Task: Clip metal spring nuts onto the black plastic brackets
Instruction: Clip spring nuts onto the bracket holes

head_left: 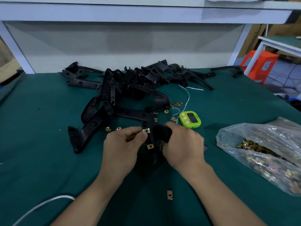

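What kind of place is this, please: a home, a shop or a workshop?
Probably a factory assembly bench: a pile of black plastic brackets, a clear bag full of metal spring nuts, and a green timer on the green-covered worktable.

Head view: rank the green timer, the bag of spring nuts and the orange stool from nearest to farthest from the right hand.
1. Green timer, just beyond the right hand.
2. Bag of spring nuts, to its right.
3. Orange stool, far off at back right.
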